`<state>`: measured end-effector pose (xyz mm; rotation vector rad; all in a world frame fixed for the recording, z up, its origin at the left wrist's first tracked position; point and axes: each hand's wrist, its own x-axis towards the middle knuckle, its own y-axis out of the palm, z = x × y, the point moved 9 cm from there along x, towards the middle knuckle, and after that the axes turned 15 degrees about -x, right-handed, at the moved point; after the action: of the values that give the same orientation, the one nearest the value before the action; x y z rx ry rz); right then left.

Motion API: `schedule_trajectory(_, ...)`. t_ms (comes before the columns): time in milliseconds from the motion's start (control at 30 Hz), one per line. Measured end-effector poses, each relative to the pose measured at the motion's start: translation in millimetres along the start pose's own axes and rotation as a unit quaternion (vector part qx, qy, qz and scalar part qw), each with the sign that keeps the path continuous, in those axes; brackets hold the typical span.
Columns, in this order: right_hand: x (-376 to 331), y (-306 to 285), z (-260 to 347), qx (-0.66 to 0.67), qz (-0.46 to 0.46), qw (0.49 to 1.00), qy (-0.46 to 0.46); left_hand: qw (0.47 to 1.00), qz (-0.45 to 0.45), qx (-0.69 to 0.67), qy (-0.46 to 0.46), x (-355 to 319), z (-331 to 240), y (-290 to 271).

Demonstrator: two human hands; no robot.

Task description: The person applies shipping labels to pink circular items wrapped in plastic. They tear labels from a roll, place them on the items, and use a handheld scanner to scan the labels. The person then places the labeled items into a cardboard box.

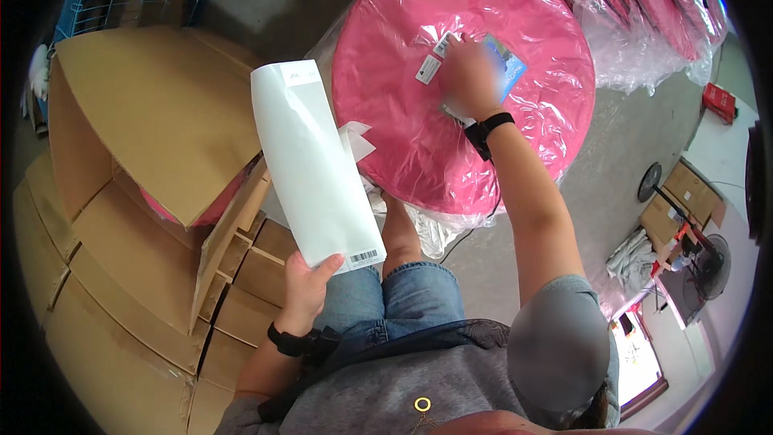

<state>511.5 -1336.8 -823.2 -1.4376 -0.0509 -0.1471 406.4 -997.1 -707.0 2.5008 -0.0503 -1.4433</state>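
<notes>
My left hand (307,288) pinches the lower end of a long strip of white label paper (310,161), thumb on top beside a small printed barcode. The strip bows slightly, and pale flaps (358,141) stick out at its right side. Ahead of me lies a big round pink item (386,72) wrapped in clear plastic. My right hand (471,76) is over its middle, partly covering a blue printed card (512,72). White stickers (429,68) with dark print show just left of that hand. Its fingers are blurred, so I cannot see whether they grip anything.
At left, an open cardboard box (153,113) with something pink inside stands over several stacked cartons (121,354). Behind it is a blue wire crate (80,12). More plastic-wrapped pink items (628,0) lie at the far right. A black fan (708,266) and cartons (684,193) stand at right.
</notes>
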Motion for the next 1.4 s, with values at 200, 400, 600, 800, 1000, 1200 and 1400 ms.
schedule_trajectory(200, -2.5, 26.5, -4.6, -0.034, 0.063, 0.997, 0.028, 1.000, 0.004, 0.006, -0.003, 0.7, 1.3, 0.0)
schedule_trajectory(400, 5.3, 31.3, 6.2, -0.102, 0.101, 0.987, 0.076, 1.000, 0.010, 0.011, -0.018, -0.4, 2.2, 4.3)
schedule_trajectory(600, -12.0, 34.2, 36.2, -0.055, 0.112, 0.985, 0.122, 1.000, 0.015, 0.016, -0.016, -1.9, 2.9, 5.9)
schedule_trajectory(800, -82.6, 18.6, 36.8, 0.059, 0.148, 0.973, 0.165, 1.000, 0.019, 0.024, -0.006, -7.8, 2.9, 8.3)
schedule_trajectory(1000, -241.6, -49.4, 22.2, 0.092, 0.082, 0.937, 0.327, 0.999, 0.006, 0.030, 0.009, -15.5, 8.3, -0.6)
schedule_trajectory(1200, -357.4, 21.4, 122.6, 0.728, 0.163, 0.090, 0.660, 0.998, -0.008, 0.058, 0.032, -27.2, 14.5, -7.0)
schedule_trajectory(1400, -296.1, 68.7, 136.0, 0.766, -0.030, -0.021, 0.641, 0.996, -0.004, 0.080, 0.049, -39.6, 16.0, -8.7)
